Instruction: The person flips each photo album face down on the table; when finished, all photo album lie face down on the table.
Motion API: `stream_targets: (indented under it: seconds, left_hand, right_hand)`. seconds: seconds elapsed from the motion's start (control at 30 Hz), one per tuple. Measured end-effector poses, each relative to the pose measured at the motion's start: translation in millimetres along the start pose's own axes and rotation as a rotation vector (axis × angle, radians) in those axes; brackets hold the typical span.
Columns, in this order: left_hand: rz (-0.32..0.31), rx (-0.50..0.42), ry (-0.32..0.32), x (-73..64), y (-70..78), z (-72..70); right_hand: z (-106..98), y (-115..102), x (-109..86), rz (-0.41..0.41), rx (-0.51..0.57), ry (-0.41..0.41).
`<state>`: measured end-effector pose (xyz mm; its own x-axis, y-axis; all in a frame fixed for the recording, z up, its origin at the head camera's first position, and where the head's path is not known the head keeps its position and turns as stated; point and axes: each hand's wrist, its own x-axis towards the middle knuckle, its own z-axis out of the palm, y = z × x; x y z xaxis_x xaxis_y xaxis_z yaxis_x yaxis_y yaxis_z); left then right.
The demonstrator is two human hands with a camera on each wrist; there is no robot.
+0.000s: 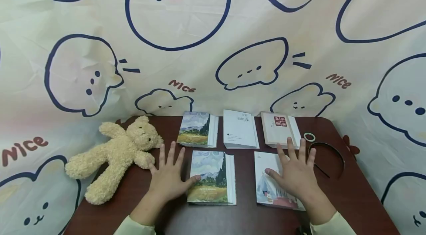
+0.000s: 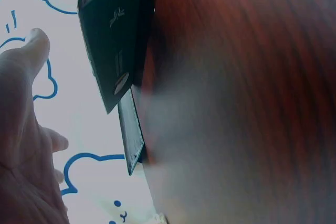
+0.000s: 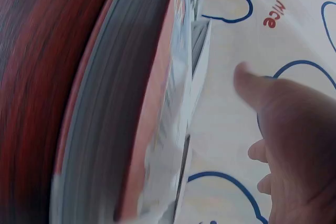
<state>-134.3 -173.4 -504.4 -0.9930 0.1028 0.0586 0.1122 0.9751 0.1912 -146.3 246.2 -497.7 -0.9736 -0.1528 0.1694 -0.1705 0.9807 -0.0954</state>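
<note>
My left hand point(image 1: 169, 177) is spread flat with its fingers straight, just left of a photo album point(image 1: 213, 168) with a painted landscape cover. Its thumb overlaps the album's left edge in the head view. In the left wrist view an album's dark green side point(image 2: 113, 40) stands beyond the thumb. With fingers apart, my right hand point(image 1: 297, 175) overlaps the right side of a pale album point(image 1: 264, 164) with a tent drawing, hiding part of its cover. The right wrist view shows the thick page edges of an album point(image 3: 126, 77) beside that hand. Neither hand grips anything.
Along the back edge stand a second landscape album point(image 1: 193, 127), a white album point(image 1: 237, 127) and a cream album point(image 1: 271, 127) with red print. A plush bear point(image 1: 118, 153) lies left on the brown table point(image 1: 246, 216). At right lie a tape roll point(image 1: 309, 134) and a black hoop point(image 1: 342, 159).
</note>
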Motion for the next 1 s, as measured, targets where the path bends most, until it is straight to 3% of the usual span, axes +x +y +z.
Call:
stream_targets:
  seconds: [0.2, 0.47, 0.73, 1.0]
  left_hand:
    - [0.0, -0.055, -0.06, -3.3, -0.2, 3.2]
    - [0.022, -0.192, -0.062, -6.4, 5.7, 4.4]
    - [-0.032, -0.355, -0.106, -10.4, 9.0, 5.1]
    - [-0.056, -0.451, -0.141, -9.2, 7.4, 8.5]
  right_hand:
    - [3, -15, -0.3, -0.052, 0.026, -0.036]
    - [2, -35, 0.1, -0.071, 0.125, -0.001]
    - [9, -57, 1.3, -0.101, 0.311, 0.012]
    - [15, -74, 1.4, -0.103, 0.374, -0.028]
